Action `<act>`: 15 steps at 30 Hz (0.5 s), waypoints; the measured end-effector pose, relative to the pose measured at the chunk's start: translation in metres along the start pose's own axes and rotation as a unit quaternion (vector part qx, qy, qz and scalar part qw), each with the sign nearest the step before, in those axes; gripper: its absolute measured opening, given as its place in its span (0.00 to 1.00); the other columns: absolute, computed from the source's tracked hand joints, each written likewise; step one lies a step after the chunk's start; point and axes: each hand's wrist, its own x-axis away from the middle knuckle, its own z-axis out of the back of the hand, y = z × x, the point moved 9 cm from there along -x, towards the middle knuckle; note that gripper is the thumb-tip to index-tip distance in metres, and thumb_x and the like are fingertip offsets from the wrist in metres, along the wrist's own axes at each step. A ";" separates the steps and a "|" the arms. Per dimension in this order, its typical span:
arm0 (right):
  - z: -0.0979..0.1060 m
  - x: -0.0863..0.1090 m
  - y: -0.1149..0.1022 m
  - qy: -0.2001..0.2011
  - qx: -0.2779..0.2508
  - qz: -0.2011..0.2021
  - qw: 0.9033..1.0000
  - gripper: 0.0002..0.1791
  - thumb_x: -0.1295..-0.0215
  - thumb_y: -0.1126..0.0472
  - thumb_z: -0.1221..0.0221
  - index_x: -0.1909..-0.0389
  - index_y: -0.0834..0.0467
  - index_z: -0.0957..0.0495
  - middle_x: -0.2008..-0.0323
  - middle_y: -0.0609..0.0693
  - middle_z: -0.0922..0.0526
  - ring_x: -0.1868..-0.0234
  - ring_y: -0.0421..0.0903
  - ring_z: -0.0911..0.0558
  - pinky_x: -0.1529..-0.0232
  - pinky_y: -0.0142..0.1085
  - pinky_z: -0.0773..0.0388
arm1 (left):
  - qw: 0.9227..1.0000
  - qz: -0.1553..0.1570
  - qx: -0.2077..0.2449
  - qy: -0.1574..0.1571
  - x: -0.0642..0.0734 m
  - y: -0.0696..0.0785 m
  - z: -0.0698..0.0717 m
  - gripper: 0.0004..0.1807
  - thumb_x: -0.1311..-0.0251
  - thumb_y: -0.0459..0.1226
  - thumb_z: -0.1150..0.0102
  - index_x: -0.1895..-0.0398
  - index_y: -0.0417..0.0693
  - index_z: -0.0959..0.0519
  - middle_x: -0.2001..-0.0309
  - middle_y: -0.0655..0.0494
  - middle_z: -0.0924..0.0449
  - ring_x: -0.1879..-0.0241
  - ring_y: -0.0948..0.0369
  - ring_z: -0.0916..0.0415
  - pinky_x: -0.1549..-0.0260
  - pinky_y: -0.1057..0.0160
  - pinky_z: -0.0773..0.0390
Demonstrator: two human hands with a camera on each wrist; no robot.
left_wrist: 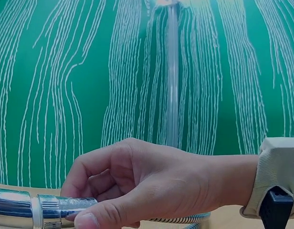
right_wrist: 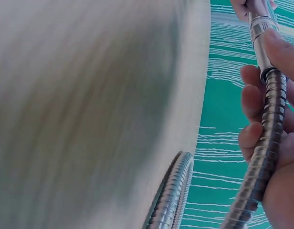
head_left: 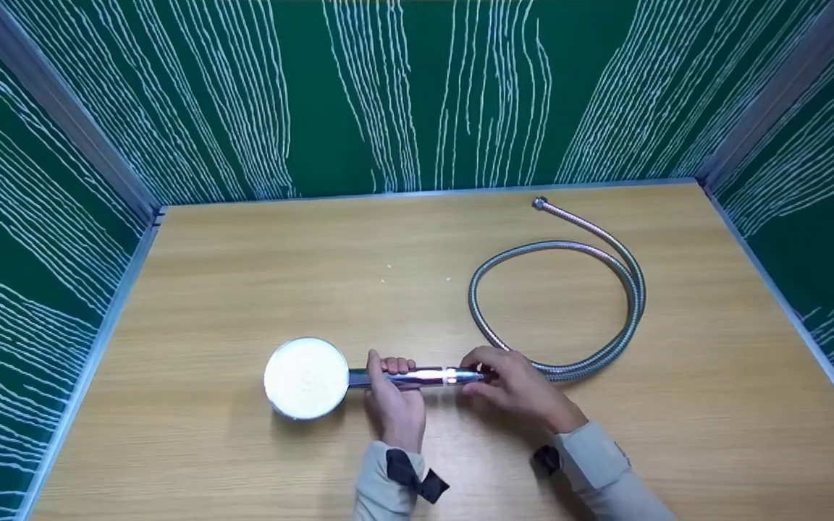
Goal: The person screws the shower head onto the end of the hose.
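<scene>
A chrome shower head (head_left: pixel 306 378) with a round white face points up at the left of the hands. My left hand (head_left: pixel 397 405) grips its handle (head_left: pixel 428 376) near the middle. At the handle's right end, my right hand (head_left: pixel 522 391) pinches the hose's smooth metal end fitting (left_wrist: pixel 78 206) between thumb and fingers, in line with the handle. From there the ribbed metal hose (right_wrist: pixel 271 124) runs through the right palm and loops across the table. The hose's other end, a small hex nut (head_left: pixel 539 203), lies near the back edge.
The coiled part of the hose (head_left: pixel 634 304) lies on the wooden table (head_left: pixel 279 275), right of centre. A few tiny white specks (head_left: pixel 388 273) dot the tabletop. Green panels (head_left: pixel 308 101) with white streaks enclose the back and both sides.
</scene>
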 end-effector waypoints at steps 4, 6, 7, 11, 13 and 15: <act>0.003 -0.006 0.001 0.004 -0.005 -0.006 1.000 0.16 0.43 0.58 0.33 0.55 0.51 0.25 0.63 0.42 0.20 0.65 0.39 0.25 0.62 0.32 0.25 | 1.000 0.001 0.005 0.002 -0.006 -0.002 -0.005 0.23 0.28 0.38 0.59 0.86 0.49 0.38 0.86 0.60 0.39 0.83 0.63 0.40 0.75 0.67 0.36; 0.004 -0.008 0.002 0.006 -0.012 -0.006 1.000 0.18 0.45 0.60 0.32 0.55 0.52 0.27 0.64 0.42 0.21 0.66 0.40 0.25 0.62 0.32 0.24 | 1.000 0.002 0.005 0.002 -0.009 -0.003 -0.007 0.23 0.28 0.38 0.59 0.86 0.48 0.38 0.86 0.60 0.39 0.83 0.63 0.40 0.75 0.66 0.36; 0.004 -0.008 0.002 0.008 -0.016 -0.004 1.000 0.19 0.45 0.61 0.32 0.55 0.52 0.28 0.64 0.43 0.22 0.66 0.40 0.25 0.63 0.32 0.24 | 1.000 0.003 0.004 0.000 -0.010 -0.004 -0.008 0.23 0.28 0.38 0.59 0.87 0.48 0.38 0.86 0.60 0.39 0.83 0.63 0.40 0.75 0.66 0.36; 0.008 -0.011 0.005 0.019 -0.025 -0.004 0.999 0.19 0.46 0.65 0.32 0.58 0.52 0.30 0.66 0.43 0.22 0.67 0.40 0.25 0.64 0.31 0.26 | 1.000 0.004 0.001 -0.010 -0.013 -0.006 -0.013 0.24 0.28 0.38 0.60 0.87 0.48 0.38 0.86 0.59 0.39 0.83 0.63 0.40 0.75 0.66 0.35; 0.009 -0.012 0.006 0.026 -0.027 -0.003 0.999 0.18 0.46 0.66 0.32 0.60 0.51 0.29 0.67 0.42 0.22 0.68 0.40 0.26 0.65 0.31 0.26 | 1.000 0.001 0.002 -0.015 -0.013 -0.006 -0.015 0.24 0.28 0.38 0.60 0.87 0.47 0.38 0.85 0.59 0.39 0.82 0.63 0.40 0.74 0.66 0.35; 0.011 -0.013 0.007 0.032 -0.029 0.001 0.999 0.17 0.46 0.66 0.33 0.61 0.51 0.28 0.67 0.43 0.21 0.68 0.39 0.25 0.66 0.31 0.26 | 1.000 -0.004 0.002 -0.019 -0.014 -0.006 -0.018 0.23 0.28 0.37 0.60 0.86 0.47 0.38 0.85 0.59 0.39 0.82 0.63 0.40 0.74 0.66 0.36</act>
